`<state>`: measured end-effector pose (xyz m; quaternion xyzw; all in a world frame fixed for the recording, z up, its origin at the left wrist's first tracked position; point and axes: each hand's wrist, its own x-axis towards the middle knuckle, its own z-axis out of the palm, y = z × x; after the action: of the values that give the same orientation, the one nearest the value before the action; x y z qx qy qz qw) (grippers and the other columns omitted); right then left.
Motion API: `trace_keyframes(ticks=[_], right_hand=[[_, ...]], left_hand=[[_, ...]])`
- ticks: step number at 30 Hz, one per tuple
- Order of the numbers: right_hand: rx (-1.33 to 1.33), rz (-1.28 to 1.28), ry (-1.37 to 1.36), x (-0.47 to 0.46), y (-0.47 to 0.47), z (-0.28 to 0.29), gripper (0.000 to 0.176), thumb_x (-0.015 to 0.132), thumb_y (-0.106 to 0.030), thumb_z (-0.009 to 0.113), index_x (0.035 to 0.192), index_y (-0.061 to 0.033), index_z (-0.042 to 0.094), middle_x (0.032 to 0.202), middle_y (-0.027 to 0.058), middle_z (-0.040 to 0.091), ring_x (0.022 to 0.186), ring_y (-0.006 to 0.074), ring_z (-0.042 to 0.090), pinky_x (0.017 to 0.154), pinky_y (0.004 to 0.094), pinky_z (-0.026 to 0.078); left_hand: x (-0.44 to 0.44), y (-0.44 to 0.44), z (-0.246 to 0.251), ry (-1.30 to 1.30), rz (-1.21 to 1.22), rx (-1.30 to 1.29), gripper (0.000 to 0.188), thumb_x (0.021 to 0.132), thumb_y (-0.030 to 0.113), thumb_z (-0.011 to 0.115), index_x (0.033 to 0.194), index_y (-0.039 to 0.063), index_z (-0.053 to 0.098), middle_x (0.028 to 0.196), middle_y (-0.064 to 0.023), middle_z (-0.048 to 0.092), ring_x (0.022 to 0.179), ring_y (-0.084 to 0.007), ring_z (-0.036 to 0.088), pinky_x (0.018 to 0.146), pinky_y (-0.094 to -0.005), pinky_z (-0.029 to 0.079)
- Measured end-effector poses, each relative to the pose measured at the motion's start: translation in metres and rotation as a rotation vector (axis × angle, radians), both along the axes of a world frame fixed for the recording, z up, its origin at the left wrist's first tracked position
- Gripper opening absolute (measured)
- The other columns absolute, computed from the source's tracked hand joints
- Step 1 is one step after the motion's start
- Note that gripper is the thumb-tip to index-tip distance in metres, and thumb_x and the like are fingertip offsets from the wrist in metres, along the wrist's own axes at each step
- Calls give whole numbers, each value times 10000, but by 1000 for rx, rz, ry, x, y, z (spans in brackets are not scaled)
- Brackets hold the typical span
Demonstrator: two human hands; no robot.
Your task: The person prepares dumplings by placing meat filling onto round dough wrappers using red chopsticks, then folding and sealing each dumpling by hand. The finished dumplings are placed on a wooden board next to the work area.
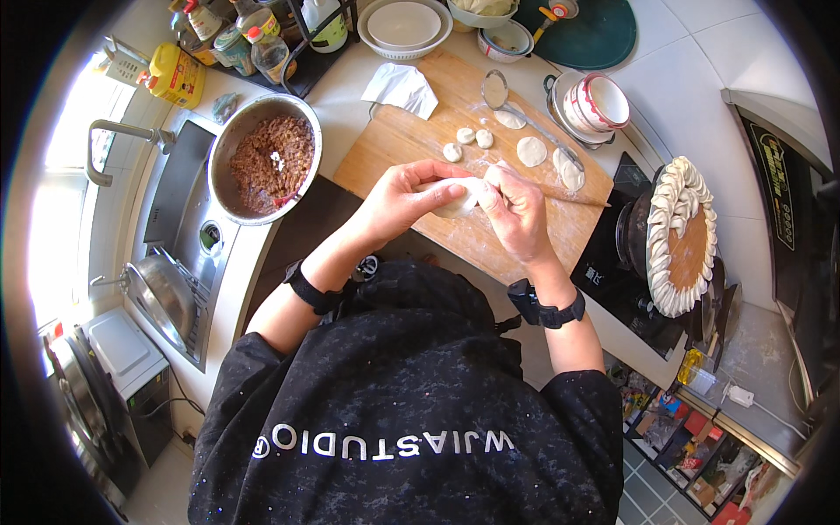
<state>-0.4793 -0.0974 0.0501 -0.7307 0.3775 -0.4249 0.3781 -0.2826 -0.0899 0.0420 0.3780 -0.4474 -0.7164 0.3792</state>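
Note:
My left hand point(418, 194) and my right hand point(515, 209) pinch a dough wrapper point(458, 206) between them, above the near part of a floured wooden board point(394, 141). The fingers partly cover the wrapper; whether filling lies inside cannot be told. Beyond the hands are three small dough balls point(465, 136) and a few flat dough rounds point(531, 151). A tapered wooden rolling pin point(577, 196) lies on the board beside my right hand, partly hidden by it. A long-handled metal ladle point(548, 133) rests across the board's right side. Left of it all stands a steel bowl point(317, 141) with minced filling point(269, 167).
At right, a round wooden tray point(689, 246) holds several pleated dumplings point(659, 262) over the black cooktop point(607, 262). Stacked bowls point(594, 105) stand behind the board, near a crumpled white sheet point(401, 90). The sink point(213, 262) and its faucet point(125, 131) are at left.

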Motion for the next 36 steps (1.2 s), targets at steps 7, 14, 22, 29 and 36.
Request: trace_keyframes(ticks=[7,14,22,29,36], right_hand=[[351,-23,-163,-6,4,-6,297,894,-135,658,676,-24,489,656,2,434,616,80,384,541,251,317],[16,-54,-72,8,6,-6,356,891,-188,693,652,-18,491,614,18,448,586,97,396,534,268,333],[198,-19,36,1,7,-2,272,896,-142,654,700,-13,518,658,51,485,626,129,452,554,283,359],[145,-79,-107,7,9,-12,331,888,-194,690,669,-22,510,625,28,457,592,115,409,536,274,338],[125,-14,0,4,8,-12,254,907,-113,628,701,-14,518,648,27,467,602,105,425,537,270,340]], left_hand=[[-3,3,-3,67,23,40,336,923,237,664,1159,-1,640,1056,-34,674,975,-88,596,906,-249,454],[-5,3,-5,99,65,38,284,931,194,649,1148,12,634,1067,-33,677,970,-88,611,892,-245,471],[-7,6,-5,125,109,111,305,940,238,638,1147,14,628,1056,-23,666,967,-77,599,882,-245,466],[-7,7,-2,228,105,167,262,949,201,622,1155,39,623,1065,-16,663,962,-89,613,870,-259,486],[-7,7,0,228,150,222,347,947,250,626,1211,27,594,1105,-11,643,989,-84,595,885,-242,464]])
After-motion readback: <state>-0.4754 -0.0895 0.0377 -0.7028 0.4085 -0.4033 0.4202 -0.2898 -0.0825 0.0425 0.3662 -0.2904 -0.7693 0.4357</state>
